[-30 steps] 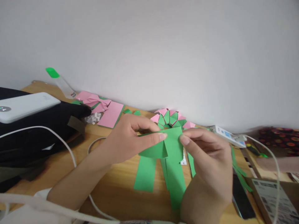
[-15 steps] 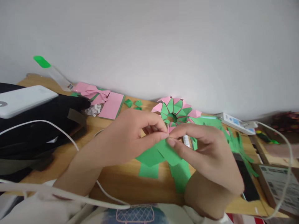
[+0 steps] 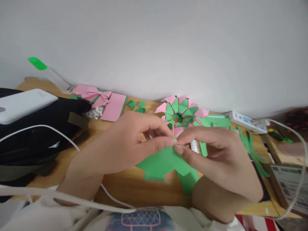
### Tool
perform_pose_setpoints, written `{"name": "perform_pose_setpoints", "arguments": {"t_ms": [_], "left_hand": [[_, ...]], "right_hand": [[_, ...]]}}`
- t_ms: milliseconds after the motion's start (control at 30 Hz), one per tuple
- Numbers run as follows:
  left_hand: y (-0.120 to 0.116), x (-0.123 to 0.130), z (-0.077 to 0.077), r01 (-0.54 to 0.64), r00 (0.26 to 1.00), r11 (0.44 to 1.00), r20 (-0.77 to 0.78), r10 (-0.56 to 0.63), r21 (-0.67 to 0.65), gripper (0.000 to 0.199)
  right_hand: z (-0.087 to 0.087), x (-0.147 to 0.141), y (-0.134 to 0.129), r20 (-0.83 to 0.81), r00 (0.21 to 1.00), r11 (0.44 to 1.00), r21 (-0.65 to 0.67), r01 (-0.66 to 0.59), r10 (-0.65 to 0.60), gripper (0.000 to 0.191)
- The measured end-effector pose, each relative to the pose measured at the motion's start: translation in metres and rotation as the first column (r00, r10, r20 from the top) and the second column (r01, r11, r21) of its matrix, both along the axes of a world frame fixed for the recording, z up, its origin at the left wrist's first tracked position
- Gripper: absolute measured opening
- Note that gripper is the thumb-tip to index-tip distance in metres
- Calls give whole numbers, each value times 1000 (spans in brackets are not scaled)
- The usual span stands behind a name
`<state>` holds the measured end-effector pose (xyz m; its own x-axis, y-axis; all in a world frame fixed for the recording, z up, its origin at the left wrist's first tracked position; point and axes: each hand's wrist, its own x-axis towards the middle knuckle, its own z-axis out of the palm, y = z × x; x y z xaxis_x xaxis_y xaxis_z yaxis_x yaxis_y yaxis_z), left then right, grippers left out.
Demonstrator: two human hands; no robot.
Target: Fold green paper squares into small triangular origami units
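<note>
Between my left hand (image 3: 134, 141) and my right hand (image 3: 214, 154) is a folded sheet of green paper (image 3: 166, 160). Both thumbs and index fingertips pinch its top edge, close together. Its two lower flaps hang down and outward. Under it, more green paper pieces (image 3: 189, 183) lie on the wooden table. Just beyond my fingers sits a ring of folded green and pink paper (image 3: 184, 107), partly hidden by my right hand. A small white tube (image 3: 194, 146) shows behind the right fingers.
Pink paper sheets (image 3: 114, 106) and small green scraps (image 3: 131, 104) lie at the back left. A white power bank (image 3: 26, 104) rests on a black bag (image 3: 43, 128). To the right are a power strip (image 3: 247, 122) and green strips (image 3: 251, 147). A white cable (image 3: 72, 197) crosses in front.
Both hands keep their pinch on the green paper, whose flaps have spread and tilted slightly. The right hand has shifted a little to the right. The view has turned slightly.
</note>
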<state>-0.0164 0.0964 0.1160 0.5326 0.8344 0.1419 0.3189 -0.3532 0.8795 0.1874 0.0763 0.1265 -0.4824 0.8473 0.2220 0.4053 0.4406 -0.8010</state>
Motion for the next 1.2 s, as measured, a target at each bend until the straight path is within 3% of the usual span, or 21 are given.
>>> {"name": "perform_pose_setpoints", "arguments": {"t_ms": [133, 367, 467, 600, 800, 833, 900, 1000, 1067, 1200], "left_hand": [[0, 3, -1, 18, 1000, 993, -1, -18, 117, 24], [-2, -1, 5, -184, 983, 962, 19, 184, 203, 23], [-2, 0, 6, -224, 974, 948, 46, 220, 227, 19], [-1, 1, 4, -254, 967, 943, 50, 249, 213, 17], [6, -2, -1, -489, 858, 867, 233, 457, 101, 13], [7, -2, -2, -508, 839, 859, 261, 477, 64, 13], [9, 0, -3, -527, 810, 850, 295, 507, -14, 9], [11, 2, -3, -480, 796, 872, 371, 478, -94, 8], [10, 3, -2, -425, 796, 897, 423, 433, -117, 10], [7, 4, -2, -336, 825, 935, 445, 350, -113, 4]], "right_hand": [[1, -1, 1, -8, 1000, 1000, -15, 2, -2, 17], [4, 10, -1, -13, 995, 995, -19, 98, -99, 16], [6, 19, -3, -6, 991, 991, -23, 135, -135, 14], [10, 25, -4, 31, 984, 984, -20, 177, -176, 14], [3, 22, -5, -131, 938, 947, -44, 317, -320, 11], [1, 21, -5, -169, 937, 952, -38, 304, -306, 11], [-3, 20, -5, -199, 957, 976, 16, 217, -209, 31], [-4, 19, -5, -84, 996, 989, 148, 7, 6, 62], [-3, 18, -4, -1, 996, 976, 199, -89, 91, 61], [0, 12, -1, -38, 996, 979, 195, -67, 76, 34]]}}
